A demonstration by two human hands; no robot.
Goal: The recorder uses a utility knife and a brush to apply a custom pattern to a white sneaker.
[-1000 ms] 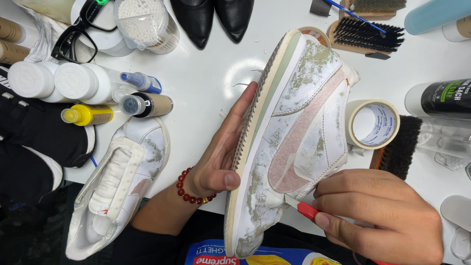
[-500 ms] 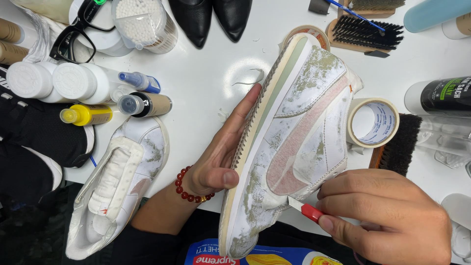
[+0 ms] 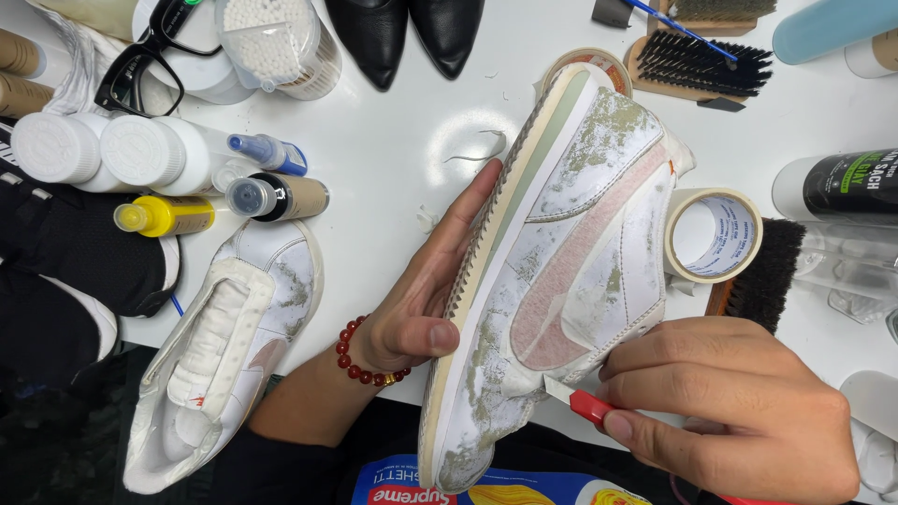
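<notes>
I see the white sneaker [image 3: 561, 271] lying on its side, its long axis running from near left to far right over the worktop [image 3: 393, 159]. My left hand [image 3: 421, 299] cups its sole; my right hand [image 3: 739, 402], nearer the heel, pinches a red-handled blade [image 3: 578, 402] against its taped, green-stained upper.

A tape roll [image 3: 713, 234] lies right of the held sneaker [image 3: 552, 271], another sneaker [image 3: 220, 355] left.
</notes>
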